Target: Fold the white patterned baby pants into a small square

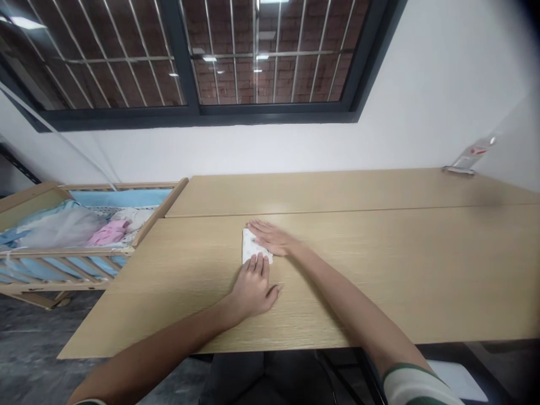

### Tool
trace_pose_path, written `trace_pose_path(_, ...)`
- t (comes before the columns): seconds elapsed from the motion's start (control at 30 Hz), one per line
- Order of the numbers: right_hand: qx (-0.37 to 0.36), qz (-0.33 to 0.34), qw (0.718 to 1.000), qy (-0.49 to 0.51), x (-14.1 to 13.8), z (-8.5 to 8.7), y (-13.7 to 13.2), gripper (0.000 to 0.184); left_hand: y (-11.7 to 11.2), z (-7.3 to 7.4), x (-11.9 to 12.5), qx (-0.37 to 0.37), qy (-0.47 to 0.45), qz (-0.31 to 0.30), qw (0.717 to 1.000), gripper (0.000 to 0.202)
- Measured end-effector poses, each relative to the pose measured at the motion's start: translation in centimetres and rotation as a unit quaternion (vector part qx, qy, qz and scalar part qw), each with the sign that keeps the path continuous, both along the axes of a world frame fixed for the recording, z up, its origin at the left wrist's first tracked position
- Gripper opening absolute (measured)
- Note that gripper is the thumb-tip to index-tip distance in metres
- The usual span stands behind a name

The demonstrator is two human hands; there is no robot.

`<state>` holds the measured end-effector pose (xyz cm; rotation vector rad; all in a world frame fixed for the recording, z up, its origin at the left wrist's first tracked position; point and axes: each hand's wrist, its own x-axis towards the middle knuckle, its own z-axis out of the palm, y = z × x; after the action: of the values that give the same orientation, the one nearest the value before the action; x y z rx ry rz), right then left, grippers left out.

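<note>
Currently both hands sit flat on a small folded white cloth on the wooden table, roughly centre of the near tabletop.

Right hand: palm down, fingers stretched out and together, lying across the far and right part of the cloth. Fingertips point left. Nothing is pinched or wrapped; it is a flat press, not a grasp.

Left hand: palm down just on the near side of the cloth, fingertips overlapping its near edge. Thumb spread out to the right, resting on the table. Also flat, no closed hold.

Cloth: mostly covered by the two hands, only the left strip shows clear. Looks folded into a small compact rectangle with a faint print; can't tell the number of layers. The two hands nearly meet over it, right hand beyond, left hand nearer.

Around the hands:
- Table is two light wood tops butted together, seam running just beyond the right hand.
- Well off to the left of the left hand, a wooden baby crib stands against the table's left end, with blue lining and pink and white fabric piled inside.
- Far beyond the right hand, at the table's back right corner by the white wall, a clear plastic stand with a red mark.
- Barred window above the wall, brick behind it.
</note>
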<state>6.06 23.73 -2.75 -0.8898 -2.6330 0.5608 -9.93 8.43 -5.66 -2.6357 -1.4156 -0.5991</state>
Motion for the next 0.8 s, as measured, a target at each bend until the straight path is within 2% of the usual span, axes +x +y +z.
trace_pose_path(0.07, -0.013, -0.016, 0.999, 0.042, 0.3, -0.6, 0.1, 0.072, 0.4, 0.7, -0.4, -0.013, -0.018, -0.010, 1.000, 0.067)
trace_pose_path(0.17, -0.032, -0.080, 0.986, 0.145, 1.0, -1.7, 0.1, 0.075, 1.8, 2.1, -1.9, -0.044, -0.086, 0.003, 0.995, 0.044)
trace_pose_path(0.23, -0.042, -0.136, 0.966, 0.217, 1.6, -2.1, 0.1, 0.074, 3.2, 2.9, -3.3, -0.050, -0.130, 0.046, 0.989, 0.033)
trace_pose_path(0.3, -0.048, -0.183, 0.943, 0.274, 2.0, -2.2, 0.1, 0.072, 4.5, 3.3, -4.6, -0.051, -0.131, 0.112, 0.984, 0.031)
trace_pose_path(0.4, -0.048, -0.220, 0.919, 0.324, 2.2, -2.0, 0.1, 0.065, 6.0, 3.2, -6.0, -0.080, -0.095, 0.188, 0.974, 0.033)
trace_pose_path(0.47, -0.047, -0.220, 0.913, 0.339, 2.1, -1.9, 0.1, 0.058, 6.5, 2.7, -6.3, -0.101, -0.081, 0.199, 0.971, 0.036)
trace_pose_path(0.57, -0.041, -0.210, 0.917, 0.336, 1.8, -1.7, 0.0, 0.047, 6.8, 2.1, -6.2, -0.114, -0.071, 0.197, 0.971, 0.040)
trace_pose_path(0.63, -0.021, -0.200, 0.929, 0.310, 1.6, -1.7, -0.3, 0.042, 7.0, 1.9, -6.0, -0.119, -0.069, 0.196, 0.971, 0.040)
trace_pose_path(0.73, 0.040, -0.163, 0.961, 0.219, 1.2, -1.6, -1.0, 0.037, 7.3, 1.9, -5.9, -0.130, -0.073, 0.181, 0.972, 0.037)
trace_pose_path(0.8, 0.087, -0.148, 0.973, 0.155, 0.7, -1.5, -1.7, 0.037, 7.6, 2.0, -6.0, -0.140, -0.079, 0.163, 0.973, 0.033)
